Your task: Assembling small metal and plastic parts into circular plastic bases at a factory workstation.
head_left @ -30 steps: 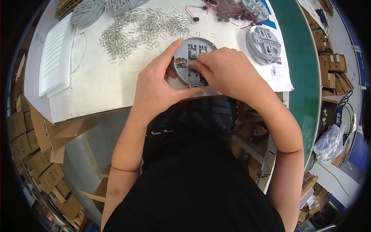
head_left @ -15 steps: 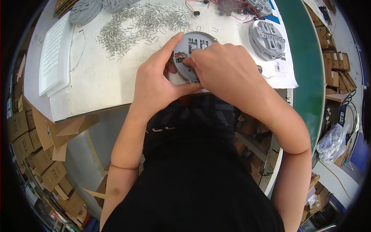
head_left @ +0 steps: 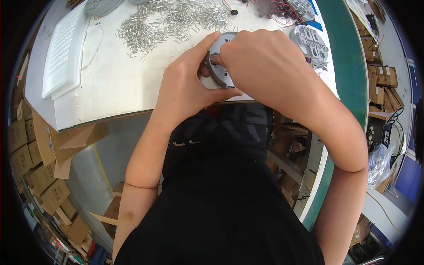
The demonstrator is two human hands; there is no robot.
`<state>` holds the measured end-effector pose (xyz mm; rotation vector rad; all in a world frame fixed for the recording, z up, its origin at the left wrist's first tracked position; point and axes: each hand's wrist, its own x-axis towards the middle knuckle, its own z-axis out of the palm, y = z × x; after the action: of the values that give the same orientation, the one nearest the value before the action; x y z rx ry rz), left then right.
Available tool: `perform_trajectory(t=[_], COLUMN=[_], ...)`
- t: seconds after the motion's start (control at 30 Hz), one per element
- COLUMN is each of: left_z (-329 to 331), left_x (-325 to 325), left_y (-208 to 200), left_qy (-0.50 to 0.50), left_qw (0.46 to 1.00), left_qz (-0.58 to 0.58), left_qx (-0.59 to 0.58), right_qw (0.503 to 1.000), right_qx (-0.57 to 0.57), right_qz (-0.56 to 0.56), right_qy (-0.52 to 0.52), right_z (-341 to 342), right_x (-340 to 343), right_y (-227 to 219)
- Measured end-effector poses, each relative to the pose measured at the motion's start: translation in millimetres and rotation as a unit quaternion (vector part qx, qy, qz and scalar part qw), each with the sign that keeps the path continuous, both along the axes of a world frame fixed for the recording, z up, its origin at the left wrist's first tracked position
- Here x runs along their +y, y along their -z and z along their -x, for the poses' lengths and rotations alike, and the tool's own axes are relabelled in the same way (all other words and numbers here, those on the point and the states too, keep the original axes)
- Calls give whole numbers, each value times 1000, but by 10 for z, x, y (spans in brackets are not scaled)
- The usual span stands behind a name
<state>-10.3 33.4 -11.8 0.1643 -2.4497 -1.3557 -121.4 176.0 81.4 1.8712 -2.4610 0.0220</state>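
Observation:
Near the front edge of the white table, my left hand (head_left: 186,86) curves round the left side of a round grey plastic housing (head_left: 222,43) and grips it, thumb along its near rim. My right hand (head_left: 274,62) lies over the housing from the right and hides most of its inside. Its fingers are closed, with the tips pressed near the housing's left inner edge. Whatever these fingers hold, if anything, cannot be seen.
Beyond my hands lies a heap of U-shaped metal wire pieces (head_left: 145,28). A white dimpled tray (head_left: 66,53) stands at the left. Further grey round housings (head_left: 311,42) sit at the right, below red and black wires (head_left: 282,9). Cardboard boxes (head_left: 44,170) are stacked at the far left.
My right hand has turned further over the housing and covers more of it. The housing, with my left hand round it, appears slightly further right and higher; the whole view has also shifted a little.

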Motion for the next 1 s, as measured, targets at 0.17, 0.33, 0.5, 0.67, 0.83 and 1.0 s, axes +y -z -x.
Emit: perform_trajectory(t=[0.17, 0.33, 0.5, 0.67, 0.83, 1.0], left_z=[6, -1, 7, -26, -16, 7], left_x=[-17, -45, -46, -52, -45, -62], left_y=[88, 28, 28, 23, 32, 60], left_qy=[3, 5, 11, 16, 17, 14], left_qw=[1000, 1000, 999, 1000, 1000, 1000], left_qz=[-19, 2, 33, 5, 14, 17], left_qx=[-1, 10, 13, 8, -4, 13], right_qw=[999, 998, 997, 986, 984, 983], right_qx=[15, 47, 39, -75, -155, -157], right_qz=[-22, -38, -69, -118, 0, -15], right_qy=[-22, -21, 4, 90, 88, 93], right_z=[-10, -36, 34, 124, 160, 161], right_x=[-44, -49, 45, 35, 189, 133], right_y=[-97, -167, -52, 14, 320, 328])
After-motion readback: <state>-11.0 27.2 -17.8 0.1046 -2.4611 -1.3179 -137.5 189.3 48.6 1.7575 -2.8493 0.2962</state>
